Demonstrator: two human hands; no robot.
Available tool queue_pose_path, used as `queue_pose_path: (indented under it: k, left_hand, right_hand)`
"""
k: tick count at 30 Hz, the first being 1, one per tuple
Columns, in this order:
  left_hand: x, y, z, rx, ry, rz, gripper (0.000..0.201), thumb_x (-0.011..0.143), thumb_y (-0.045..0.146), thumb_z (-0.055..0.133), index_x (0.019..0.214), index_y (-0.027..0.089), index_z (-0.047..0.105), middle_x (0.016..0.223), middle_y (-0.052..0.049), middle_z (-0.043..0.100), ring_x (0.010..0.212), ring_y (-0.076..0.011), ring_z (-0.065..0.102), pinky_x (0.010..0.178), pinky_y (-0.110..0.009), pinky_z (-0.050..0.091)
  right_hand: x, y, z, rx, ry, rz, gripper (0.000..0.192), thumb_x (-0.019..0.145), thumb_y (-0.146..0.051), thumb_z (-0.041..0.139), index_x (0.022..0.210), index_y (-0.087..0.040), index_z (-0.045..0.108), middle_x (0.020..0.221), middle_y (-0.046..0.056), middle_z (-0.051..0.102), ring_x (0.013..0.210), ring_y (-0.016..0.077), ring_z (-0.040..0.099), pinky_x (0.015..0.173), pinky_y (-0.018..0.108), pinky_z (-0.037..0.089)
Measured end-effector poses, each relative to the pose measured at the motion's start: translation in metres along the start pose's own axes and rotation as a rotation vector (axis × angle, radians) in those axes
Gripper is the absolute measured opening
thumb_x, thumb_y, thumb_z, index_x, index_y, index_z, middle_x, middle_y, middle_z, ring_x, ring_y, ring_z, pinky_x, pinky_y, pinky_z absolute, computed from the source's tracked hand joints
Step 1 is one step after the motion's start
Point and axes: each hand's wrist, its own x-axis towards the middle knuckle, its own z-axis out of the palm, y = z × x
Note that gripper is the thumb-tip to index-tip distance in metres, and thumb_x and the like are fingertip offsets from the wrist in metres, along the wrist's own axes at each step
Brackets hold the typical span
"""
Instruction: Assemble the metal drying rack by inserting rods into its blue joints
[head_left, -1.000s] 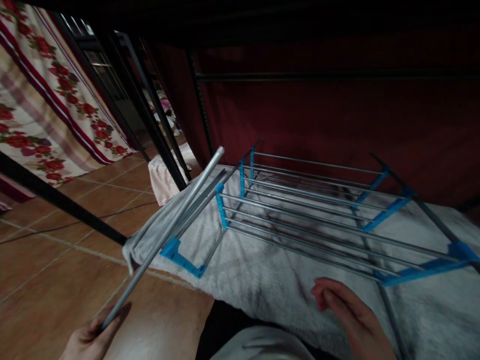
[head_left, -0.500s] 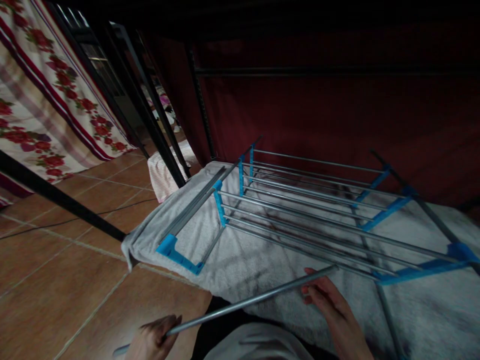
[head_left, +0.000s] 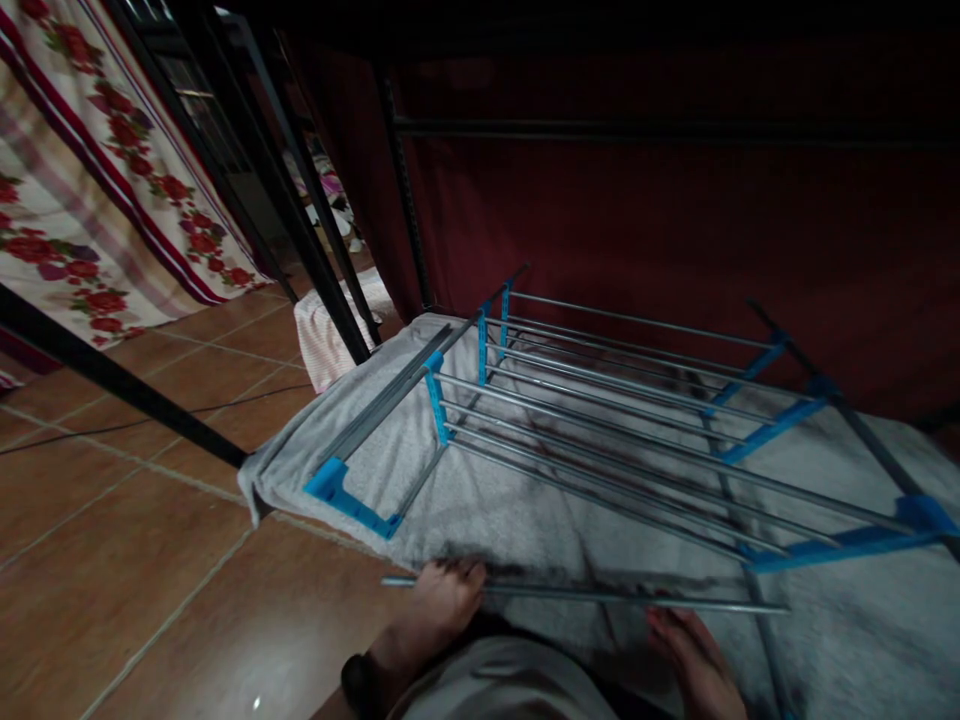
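A thin grey metal rod (head_left: pixel 555 592) lies nearly level across my lap, in front of the grey blanket. My left hand (head_left: pixel 450 590) is closed around it near its left end, with a short piece sticking out past the fist. My right hand (head_left: pixel 694 650) meets the rod from below with its fingertips, right of the middle; the grip there is slightly blurred. Beyond the rod stands a partly assembled rack (head_left: pixel 600 415) of metal bars with blue plastic brackets. One blue corner bracket (head_left: pixel 352 500) is at its near left end.
The rack rests on a grey blanket (head_left: pixel 525 530) over a low bed. Black metal posts (head_left: pixel 285 220) rise at the left, with a black bar (head_left: pixel 120 385) slanting over the tiled floor (head_left: pixel 172 560). A dark red cloth (head_left: pixel 637 230) hangs behind; a flowered curtain (head_left: pixel 112 180) hangs far left.
The rod has swung from a slant to nearly level and shifted right. My left hand has moved right and forward with it; my right hand has lowered slightly and now touches the rod.
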Motion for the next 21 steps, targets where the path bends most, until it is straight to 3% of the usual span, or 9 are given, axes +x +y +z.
queue_pose_path:
  k: [3, 9, 13, 17, 21]
  left_hand:
    - [0.027, -0.004, -0.003, 0.066, 0.084, 0.066, 0.019, 0.094, 0.016, 0.048, 0.102, 0.021, 0.065, 0.098, -0.006, 0.069, 0.091, -0.0212, 0.064, 0.084, -0.034, 0.047]
    - [0.054, -0.022, 0.007, 0.133, 0.309, 0.122, 0.020, 0.093, 0.011, 0.049, 0.102, 0.020, 0.065, 0.100, -0.006, 0.068, 0.097, -0.0213, 0.063, 0.097, -0.039, 0.045]
    - [0.054, -0.027, 0.018, 0.114, 0.430, 0.097, 0.018, 0.095, 0.019, 0.051, 0.105, 0.019, 0.066, 0.104, -0.008, 0.068, 0.101, -0.0228, 0.061, 0.099, -0.041, 0.044]
    - [0.050, -0.027, 0.026, 0.107, 0.529, 0.051, 0.026, 0.096, 0.018, 0.047, 0.114, 0.018, 0.066, 0.114, -0.010, 0.068, 0.106, -0.0237, 0.061, 0.098, -0.042, 0.044]
    - [0.050, -0.026, 0.027, 0.105, 0.502, 0.007, 0.026, 0.095, 0.018, 0.049, 0.113, 0.018, 0.067, 0.112, -0.009, 0.069, 0.104, -0.0249, 0.060, 0.096, -0.043, 0.044]
  right_hand:
    - [0.008, 0.014, -0.001, -0.138, 0.014, -0.084, 0.045, 0.070, -0.060, 0.074, 0.093, -0.022, 0.072, 0.098, 0.007, 0.075, 0.092, 0.0291, 0.070, 0.075, 0.041, 0.062]
    - [0.008, 0.039, -0.005, -0.740, 0.077, -0.738, 0.047, 0.092, -0.059, 0.047, 0.107, -0.022, 0.071, 0.113, 0.012, 0.072, 0.103, 0.0288, 0.068, 0.085, 0.042, 0.057]
    - [0.001, 0.053, -0.012, -1.114, 0.146, -1.028, 0.040, 0.095, -0.043, 0.044, 0.123, -0.026, 0.067, 0.128, 0.010, 0.067, 0.110, 0.0299, 0.066, 0.093, 0.047, 0.050]
    - [-0.001, 0.055, -0.014, -1.213, 0.152, -1.086, 0.041, 0.094, -0.038, 0.046, 0.130, -0.030, 0.063, 0.130, 0.007, 0.065, 0.111, 0.0290, 0.064, 0.102, 0.050, 0.042]
    - [0.000, 0.055, -0.012, -1.214, 0.161, -1.065, 0.042, 0.095, -0.040, 0.044, 0.133, -0.029, 0.060, 0.129, 0.007, 0.066, 0.111, 0.0287, 0.064, 0.099, 0.049, 0.044]
